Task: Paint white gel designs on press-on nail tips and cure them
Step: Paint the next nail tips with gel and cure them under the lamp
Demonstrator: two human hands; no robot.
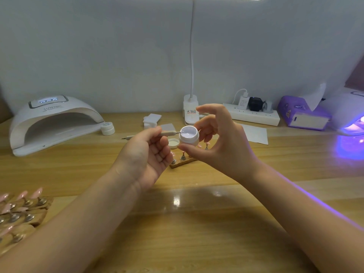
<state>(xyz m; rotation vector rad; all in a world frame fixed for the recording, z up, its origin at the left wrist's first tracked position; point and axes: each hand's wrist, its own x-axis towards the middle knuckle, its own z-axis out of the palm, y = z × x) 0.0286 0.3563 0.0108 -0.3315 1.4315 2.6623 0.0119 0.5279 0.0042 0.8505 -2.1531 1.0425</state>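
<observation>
Now, two curing lamps: one white [53,123], one glowing violet [352,123]. Left hand [145,156] pinches one dotting pen [149,134], tip in the single open white gel pot [189,136], gripped mid-air by the right hand [222,142].

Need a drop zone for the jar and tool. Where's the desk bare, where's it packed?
Bare: the wide front strip of desk between the forearms, and the patch between the left curing lamp and the left hand. Crowded: under the jar, where the lid and nail stand sit; the front-left nail tip racks; the power strip at the back.
</observation>
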